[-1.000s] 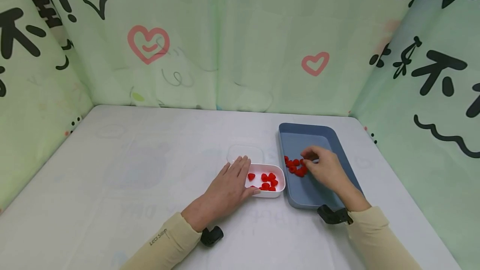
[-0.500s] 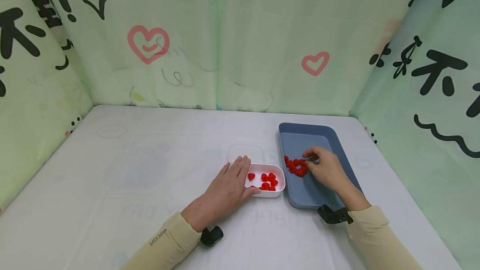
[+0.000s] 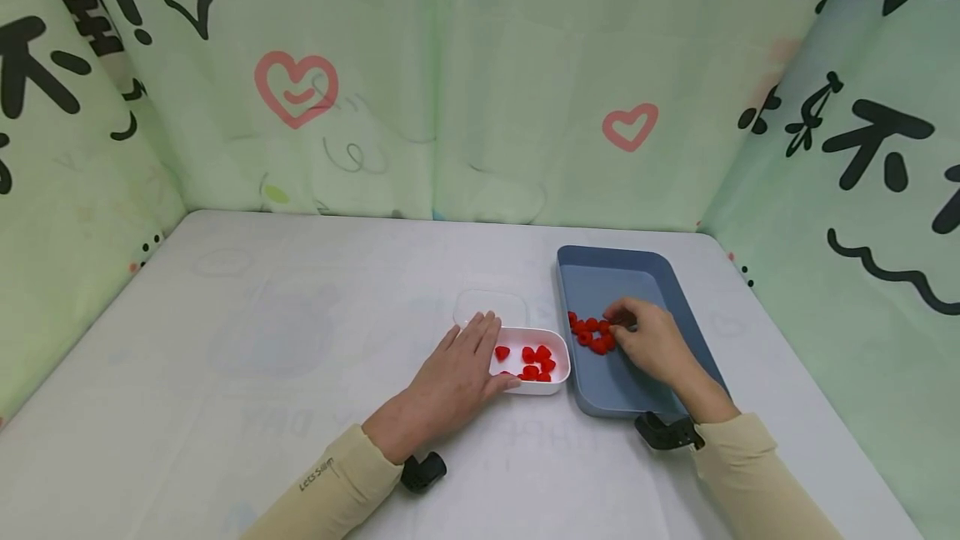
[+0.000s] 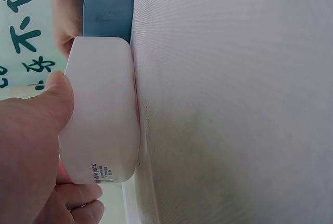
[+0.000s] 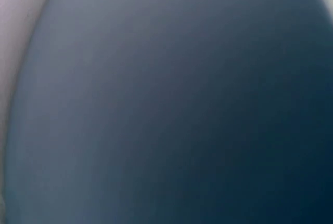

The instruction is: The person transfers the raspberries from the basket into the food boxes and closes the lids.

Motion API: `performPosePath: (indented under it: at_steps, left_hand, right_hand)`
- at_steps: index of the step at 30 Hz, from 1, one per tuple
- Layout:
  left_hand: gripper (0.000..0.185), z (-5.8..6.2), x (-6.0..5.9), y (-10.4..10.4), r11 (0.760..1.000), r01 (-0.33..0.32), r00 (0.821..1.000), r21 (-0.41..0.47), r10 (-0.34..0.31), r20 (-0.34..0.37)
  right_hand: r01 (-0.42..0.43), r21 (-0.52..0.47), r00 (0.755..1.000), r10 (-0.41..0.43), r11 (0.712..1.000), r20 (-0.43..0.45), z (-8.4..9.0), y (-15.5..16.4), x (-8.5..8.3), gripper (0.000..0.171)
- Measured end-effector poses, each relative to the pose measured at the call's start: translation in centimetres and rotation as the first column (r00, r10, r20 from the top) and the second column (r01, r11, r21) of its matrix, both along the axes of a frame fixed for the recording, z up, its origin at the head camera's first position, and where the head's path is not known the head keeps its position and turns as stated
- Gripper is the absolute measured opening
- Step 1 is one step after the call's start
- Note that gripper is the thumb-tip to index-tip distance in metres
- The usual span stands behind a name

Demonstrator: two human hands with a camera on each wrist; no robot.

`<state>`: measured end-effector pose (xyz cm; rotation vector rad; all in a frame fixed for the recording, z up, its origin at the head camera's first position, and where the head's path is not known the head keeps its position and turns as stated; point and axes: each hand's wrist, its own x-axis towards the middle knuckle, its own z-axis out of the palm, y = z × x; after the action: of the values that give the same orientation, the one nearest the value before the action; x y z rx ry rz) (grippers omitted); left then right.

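In the head view my left hand lies over the left end of a small white plastic box, thumb at the near rim and fingers across toward the far side. The left wrist view has the thumb on the rim of the white box, with fingers bent at its end. Several small red berry-like pieces lie inside. My right hand is over the blue-grey tray, thumb and index fingertips right at a cluster of red pieces. I cannot tell whether they pinch one.
A clear lid lies on the white table just behind the box. The tray stands close against the box's right side. Green printed curtains surround the table at the back and sides. Blurred blue-grey surface fills the right wrist view.
My right hand shifts very slightly, its fingertips moving a little right and then back toward the red cluster. The left hand, box and tray stay in place.
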<state>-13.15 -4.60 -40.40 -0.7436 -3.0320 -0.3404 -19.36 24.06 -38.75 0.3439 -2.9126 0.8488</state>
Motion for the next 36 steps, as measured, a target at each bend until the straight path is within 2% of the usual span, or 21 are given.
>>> performPosePath:
  at_steps: [12, 24, 36]
  left_hand:
    - [0.080, -0.02, -0.05, 0.06, 1.000, -0.007, 1.000, -0.002, 0.007, 0.024]
    - [0.078, -0.01, -0.12, -0.07, 1.000, 0.004, 1.000, 0.004, -0.004, 0.015]
    - [0.078, 0.03, -0.04, -0.10, 1.000, 0.005, 1.000, 0.003, -0.005, 0.015]
  right_hand:
    - [-0.010, -0.008, 1.000, 0.010, 1.000, 0.022, -0.13, -0.11, -0.01, 0.017]
    - [-0.026, -0.002, 0.999, 0.026, 1.000, 0.021, -0.19, -0.45, 0.17, 0.017]
    - [0.007, -0.020, 0.999, -0.007, 1.000, 0.035, -0.10, -0.25, 0.31, 0.015]
